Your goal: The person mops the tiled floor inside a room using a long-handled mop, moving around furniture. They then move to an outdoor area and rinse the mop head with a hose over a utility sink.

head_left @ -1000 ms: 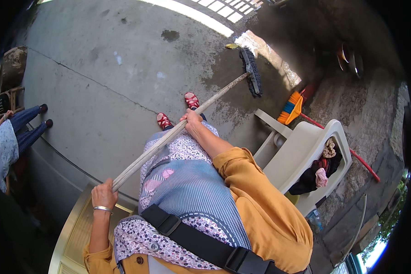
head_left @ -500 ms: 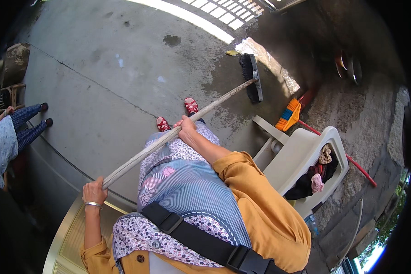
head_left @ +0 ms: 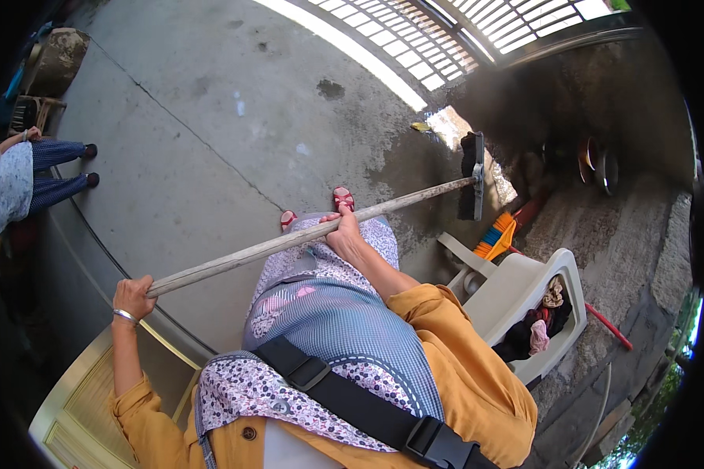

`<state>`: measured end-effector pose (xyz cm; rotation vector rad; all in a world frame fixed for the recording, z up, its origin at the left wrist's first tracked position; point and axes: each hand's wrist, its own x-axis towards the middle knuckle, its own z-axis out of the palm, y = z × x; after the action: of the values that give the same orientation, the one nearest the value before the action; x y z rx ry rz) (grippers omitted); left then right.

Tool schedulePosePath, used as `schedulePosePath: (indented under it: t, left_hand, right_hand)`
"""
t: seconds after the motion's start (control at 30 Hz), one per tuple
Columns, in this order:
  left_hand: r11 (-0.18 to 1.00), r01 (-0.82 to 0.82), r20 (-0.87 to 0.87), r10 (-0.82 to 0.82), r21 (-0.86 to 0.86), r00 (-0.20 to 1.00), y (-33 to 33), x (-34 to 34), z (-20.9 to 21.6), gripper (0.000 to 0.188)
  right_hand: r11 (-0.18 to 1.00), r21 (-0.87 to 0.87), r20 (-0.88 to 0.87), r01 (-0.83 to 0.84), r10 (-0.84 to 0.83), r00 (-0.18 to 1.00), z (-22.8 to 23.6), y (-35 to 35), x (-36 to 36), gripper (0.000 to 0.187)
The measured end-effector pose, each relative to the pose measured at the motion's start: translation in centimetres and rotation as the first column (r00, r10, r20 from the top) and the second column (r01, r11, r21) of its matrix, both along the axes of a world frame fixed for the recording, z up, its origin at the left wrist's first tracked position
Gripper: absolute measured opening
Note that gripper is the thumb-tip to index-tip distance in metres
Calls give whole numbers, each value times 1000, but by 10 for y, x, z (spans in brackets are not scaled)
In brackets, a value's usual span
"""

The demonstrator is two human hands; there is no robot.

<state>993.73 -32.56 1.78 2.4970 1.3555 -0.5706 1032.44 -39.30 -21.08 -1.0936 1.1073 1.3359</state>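
Note:
A long-handled push broom slants across in front of me, its dark bristle head off to the right beside the wet patch of floor. At the near end of the wooden handle, my left hand is wrapped round it, a silver bracelet at the wrist. My right hand grips the same handle about midway, in front of my flowered apron. Whether the bristles touch the floor, I cannot tell.
Right of me stands a white plastic chair with cloths on it. Behind it is an orange broom with a red handle. A barred gate lies ahead. Another person is at far left, near a door.
The broom head has swung right and slightly nearer, toward the wall side. My left hand has moved left and up with the handle end. The view has also shifted.

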Motion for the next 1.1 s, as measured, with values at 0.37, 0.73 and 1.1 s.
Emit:
schedulePosePath:
  t: [0.37, 0.73, 1.1]
  left_hand:
    - [987, -161, -127, 161, 7, 979, -40, -44, -1, 10]
    - [943, -332, -116, 329, -3, 937, -100, -54, 34, 12]
    - [886, -447, -193, 463, 122, 865, -92, -104, 22, 13]
  right_hand:
    - [974, 122, -12, -192, 194, 981, 0, 3, -12, 22]
    - [932, 181, 16, -315, 317, 948, 16, 25, -1, 33]
    - [915, 95, 81, -392, 385, 919, -37, 115, -39, 26]
